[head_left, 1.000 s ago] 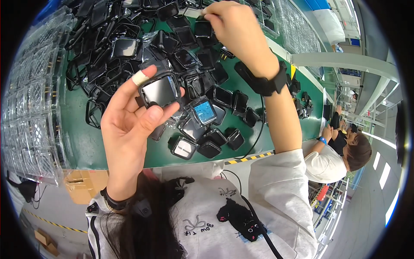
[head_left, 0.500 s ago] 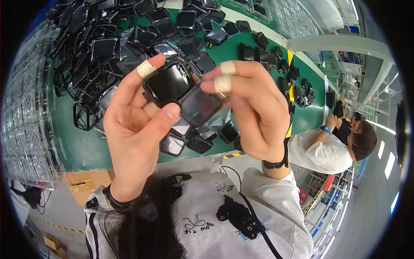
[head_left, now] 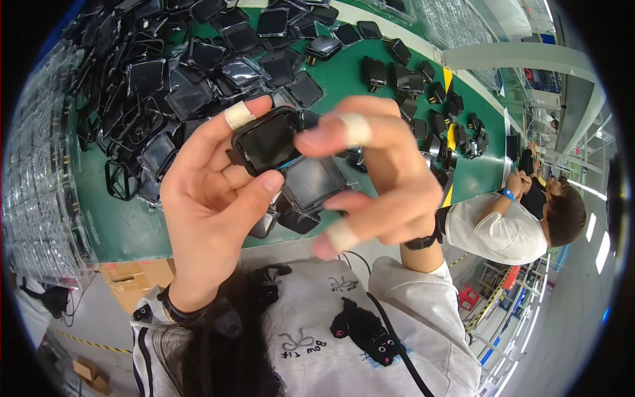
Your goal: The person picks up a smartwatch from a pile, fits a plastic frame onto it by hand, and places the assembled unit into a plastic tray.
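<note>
My left hand grips a small black smartwatch-like unit by its edges, the dark glossy face turned up. A pale tape wrap is on one fingertip. Against the unit's lower right side lies a square black-framed piece with a greyish pane; I cannot tell whether the two are joined. My right hand is over the right side of both pieces, fingers spread and partly blurred. One fingertip is at the unit's right edge, perhaps touching it, and lower fingers are beside the framed piece. Two of its fingers carry tape.
A heap of black watch-like units, several in clear film, covers the green table. More black pieces lie to the right. Clear plastic trays are stacked at left. A co-worker sits at the right.
My right hand has opened out, its fingers spreading over the unit's edge and lower down. The held unit has shifted slightly right and down, and the framed piece beside it now shows more plainly.
</note>
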Demonstrator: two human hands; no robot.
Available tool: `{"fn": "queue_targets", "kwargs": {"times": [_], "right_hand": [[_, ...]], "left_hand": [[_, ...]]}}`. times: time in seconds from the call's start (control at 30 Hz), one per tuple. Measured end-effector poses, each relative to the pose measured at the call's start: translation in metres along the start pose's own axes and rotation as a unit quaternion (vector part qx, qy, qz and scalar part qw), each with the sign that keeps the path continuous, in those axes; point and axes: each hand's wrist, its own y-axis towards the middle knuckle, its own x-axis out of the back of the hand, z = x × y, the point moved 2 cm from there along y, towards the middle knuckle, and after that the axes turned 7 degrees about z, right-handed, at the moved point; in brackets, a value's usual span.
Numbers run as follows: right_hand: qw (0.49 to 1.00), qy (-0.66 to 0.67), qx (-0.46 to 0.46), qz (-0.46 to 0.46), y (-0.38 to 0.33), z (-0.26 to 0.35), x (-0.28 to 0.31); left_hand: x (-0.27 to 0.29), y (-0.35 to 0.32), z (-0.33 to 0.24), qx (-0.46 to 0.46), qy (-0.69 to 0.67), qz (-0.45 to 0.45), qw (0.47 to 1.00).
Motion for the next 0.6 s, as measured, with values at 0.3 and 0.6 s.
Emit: {"fn": "queue_targets", "kwargs": {"times": [0.3,0.6], "right_hand": [[0.990,-0.095,-0.022,0.099,-0.005,0.012,0.006],[0.984,-0.168,-0.052,-0.032,-0.009,0.005,-0.002]], "left_hand": [[-0.002,0.001,0.006,0.000,0.016,0.013,1.000],[-0.007,-0.001,0.005,0.026,0.022,0.040,0.999]]}}
